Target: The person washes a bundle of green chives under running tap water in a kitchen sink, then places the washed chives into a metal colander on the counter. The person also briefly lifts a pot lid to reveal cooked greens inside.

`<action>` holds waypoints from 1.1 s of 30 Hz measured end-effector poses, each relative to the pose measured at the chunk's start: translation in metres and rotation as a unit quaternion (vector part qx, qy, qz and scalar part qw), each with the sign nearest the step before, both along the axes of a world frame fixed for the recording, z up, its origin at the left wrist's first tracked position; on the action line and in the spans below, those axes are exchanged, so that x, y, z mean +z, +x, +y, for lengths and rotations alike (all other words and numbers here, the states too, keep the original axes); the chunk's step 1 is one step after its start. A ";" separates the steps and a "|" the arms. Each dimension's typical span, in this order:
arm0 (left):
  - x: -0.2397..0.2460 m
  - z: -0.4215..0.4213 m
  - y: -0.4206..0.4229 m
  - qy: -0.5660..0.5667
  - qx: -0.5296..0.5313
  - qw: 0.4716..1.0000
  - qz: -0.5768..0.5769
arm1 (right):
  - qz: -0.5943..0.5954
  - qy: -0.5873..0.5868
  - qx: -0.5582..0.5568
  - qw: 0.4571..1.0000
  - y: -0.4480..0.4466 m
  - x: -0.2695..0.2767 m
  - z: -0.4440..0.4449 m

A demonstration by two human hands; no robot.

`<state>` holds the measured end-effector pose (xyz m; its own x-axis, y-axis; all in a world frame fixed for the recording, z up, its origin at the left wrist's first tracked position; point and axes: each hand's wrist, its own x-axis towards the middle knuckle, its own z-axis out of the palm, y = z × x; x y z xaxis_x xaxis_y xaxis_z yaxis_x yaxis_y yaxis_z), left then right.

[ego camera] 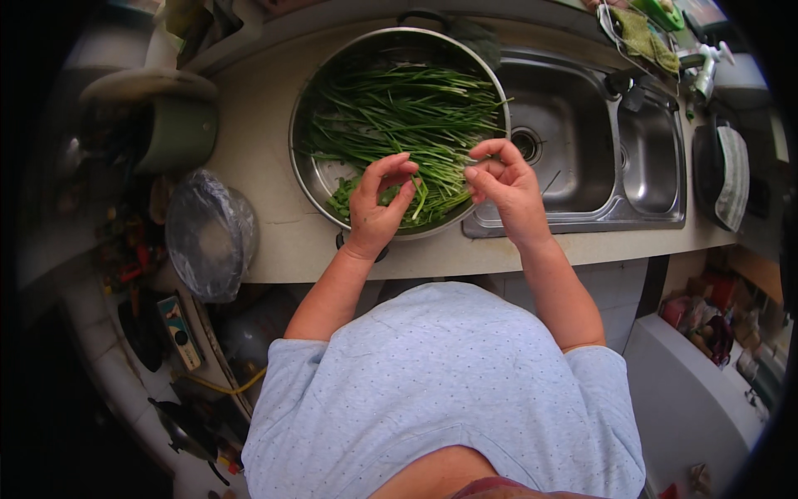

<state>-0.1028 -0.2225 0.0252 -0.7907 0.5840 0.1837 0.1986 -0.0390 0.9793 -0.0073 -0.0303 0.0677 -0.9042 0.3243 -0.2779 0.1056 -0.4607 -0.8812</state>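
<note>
A wide round metal pot [294,125] on the counter holds a thick layer of long green chives or similar stalks [405,118]. Leafy green herbs [340,196] lie at its near side. My left hand [383,203] is above the near part of the pot, its thumb and fingers curled around a folded green stalk [421,196]. My right hand [505,187] is over the pot's right rim, beside the pale stalk ends, its thumb close to the forefinger; whether something thin is between them cannot be told.
A double steel sink [561,125] is right of the pot, with thin dark scraps in its larger basin. On the left stand a plastic-covered bowl [212,240] and a green pot [181,134]. A cloth [732,178] hangs at the far right. The counter edge [299,274] runs before me.
</note>
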 end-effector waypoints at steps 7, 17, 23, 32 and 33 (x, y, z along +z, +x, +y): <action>0.002 0.000 -0.001 -0.023 0.009 0.999 0.045 | -0.036 0.034 0.117 0.992 -0.022 -0.014 -0.033; 0.011 -0.008 -0.014 -0.036 0.025 0.996 0.084 | -0.001 -0.040 0.011 0.999 -0.027 -0.020 -0.033; 0.019 -0.016 -0.040 -0.060 0.205 0.945 0.246 | 0.094 -0.036 -0.039 0.994 0.004 0.030 0.055; 0.004 -0.016 -0.050 -0.134 0.088 0.984 0.082 | -0.189 0.263 -0.091 0.942 0.038 -0.072 0.144; 0.003 -0.018 -0.050 -0.201 0.063 0.973 0.093 | -0.259 0.336 -0.083 0.902 0.039 -0.077 0.145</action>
